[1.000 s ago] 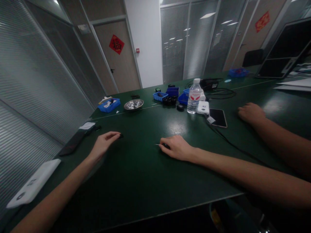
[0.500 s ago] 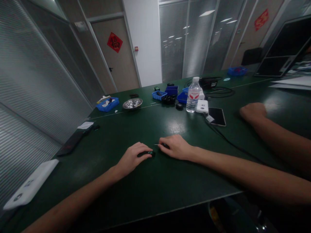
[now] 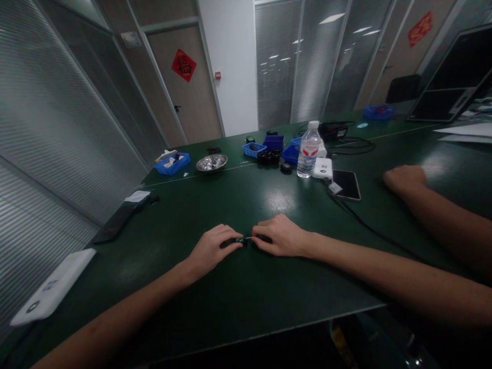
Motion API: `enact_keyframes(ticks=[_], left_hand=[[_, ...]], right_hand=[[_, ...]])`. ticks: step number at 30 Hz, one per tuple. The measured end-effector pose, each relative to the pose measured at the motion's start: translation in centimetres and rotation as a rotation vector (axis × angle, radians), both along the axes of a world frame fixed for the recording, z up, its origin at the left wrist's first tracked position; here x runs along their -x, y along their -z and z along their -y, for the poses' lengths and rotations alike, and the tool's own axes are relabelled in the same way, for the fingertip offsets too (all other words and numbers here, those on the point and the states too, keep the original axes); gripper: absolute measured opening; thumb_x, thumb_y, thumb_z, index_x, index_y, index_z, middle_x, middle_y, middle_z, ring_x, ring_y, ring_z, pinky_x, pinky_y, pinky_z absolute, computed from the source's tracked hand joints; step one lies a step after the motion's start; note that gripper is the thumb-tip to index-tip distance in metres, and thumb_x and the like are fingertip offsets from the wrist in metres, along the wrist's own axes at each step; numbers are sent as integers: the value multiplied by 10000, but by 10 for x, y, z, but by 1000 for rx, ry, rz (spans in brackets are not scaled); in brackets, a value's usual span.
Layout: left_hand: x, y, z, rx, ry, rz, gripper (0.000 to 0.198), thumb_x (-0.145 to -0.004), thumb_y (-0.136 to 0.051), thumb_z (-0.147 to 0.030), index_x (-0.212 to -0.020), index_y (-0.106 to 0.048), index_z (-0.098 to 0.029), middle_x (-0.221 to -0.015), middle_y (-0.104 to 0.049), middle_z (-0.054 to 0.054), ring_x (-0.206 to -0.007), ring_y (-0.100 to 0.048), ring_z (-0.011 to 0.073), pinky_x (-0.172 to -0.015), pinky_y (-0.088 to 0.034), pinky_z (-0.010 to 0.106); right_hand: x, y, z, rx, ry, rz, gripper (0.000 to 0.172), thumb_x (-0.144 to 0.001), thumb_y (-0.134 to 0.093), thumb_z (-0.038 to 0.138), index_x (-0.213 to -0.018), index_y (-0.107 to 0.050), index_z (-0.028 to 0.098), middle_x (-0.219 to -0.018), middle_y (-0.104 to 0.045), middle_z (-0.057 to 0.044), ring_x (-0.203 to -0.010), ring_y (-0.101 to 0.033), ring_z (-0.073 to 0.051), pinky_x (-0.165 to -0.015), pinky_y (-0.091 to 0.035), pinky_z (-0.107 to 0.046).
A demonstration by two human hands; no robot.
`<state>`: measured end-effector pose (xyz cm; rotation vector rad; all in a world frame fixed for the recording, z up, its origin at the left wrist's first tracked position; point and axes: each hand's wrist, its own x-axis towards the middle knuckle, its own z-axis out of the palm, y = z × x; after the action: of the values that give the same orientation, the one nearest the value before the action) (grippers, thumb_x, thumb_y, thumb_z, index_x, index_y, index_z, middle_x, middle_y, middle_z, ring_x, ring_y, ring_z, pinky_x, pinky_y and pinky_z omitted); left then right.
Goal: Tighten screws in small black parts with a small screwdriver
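My left hand (image 3: 211,249) rests on the green table (image 3: 238,297) with its fingers pinched round a small black part (image 3: 233,241). Facing it, my right hand (image 3: 280,237) is closed on a thin dark tool (image 3: 258,238) whose fine tip points left and meets the part. Both hands lie close together at the table's middle, near the front edge. What the small part is stays too dark to make out.
Another person's arm and closed hand (image 3: 404,178) lie at the right. A water bottle (image 3: 308,150), a white box (image 3: 322,168), a phone (image 3: 346,184) with a cable, blue bins (image 3: 172,164), a metal bowl (image 3: 211,163) stand further back. A white device (image 3: 49,287) lies at the left edge.
My left hand has come from the left across the table with the small black part and set it against the tool's tip. My right hand shifted slightly toward it.
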<state>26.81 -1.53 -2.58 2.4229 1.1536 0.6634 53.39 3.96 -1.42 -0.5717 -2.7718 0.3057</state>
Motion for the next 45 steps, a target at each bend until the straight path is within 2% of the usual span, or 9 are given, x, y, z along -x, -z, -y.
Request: enact_keyframes(ticks=[9, 16, 24, 41, 45], left_hand=[[-1, -1, 1, -18, -5, -9, 227, -980, -611, -283, -1181, -699, -228, -1107, -699, 49, -1016, -626, 193, -899, -519, 358], [-1, 0, 0, -42, 12, -7, 262, -990, -589, -307, -1213, -700, -228, -1100, -702, 69, -1016, -629, 208, -903, -529, 384], [-1, -1, 1, -58, 20, -33, 271, -1002, -566, -292, -1236, -690, -233, -1092, -684, 63, -998, -627, 195, -882, -532, 355], [-2, -3, 1, 12, -29, -30, 415, -957, -644, -298, -1364, -588, -240, -1044, -661, 42, -912, -606, 174, -806, -513, 309], [-4, -5, 3, -27, -15, -8, 324, -1018, -531, -268, -1324, -631, -233, -1093, -683, 61, -986, -612, 186, -866, -511, 328]], right_hand=[[1, -2, 2, -81, 17, 54, 312, -1021, -422, 373, -945, -655, 180, -760, -612, -11, -586, -436, -103, -579, -251, -266], [7, -2, 9, -151, 23, 84, 308, -1037, -399, 357, -958, -637, 177, -791, -633, -29, -601, -475, -113, -573, -253, -279], [10, 4, 10, -111, 47, 65, 295, -1047, -395, 359, -1002, -622, 176, -847, -649, -34, -647, -507, -117, -602, -294, -269], [9, 6, 8, -50, 150, -13, 276, -1052, -392, 355, -1037, -604, 180, -874, -661, -28, -640, -514, -112, -584, -277, -273], [9, 4, 10, -65, 114, 12, 297, -1054, -390, 368, -1041, -621, 181, -867, -659, -30, -643, -519, -115, -583, -286, -269]])
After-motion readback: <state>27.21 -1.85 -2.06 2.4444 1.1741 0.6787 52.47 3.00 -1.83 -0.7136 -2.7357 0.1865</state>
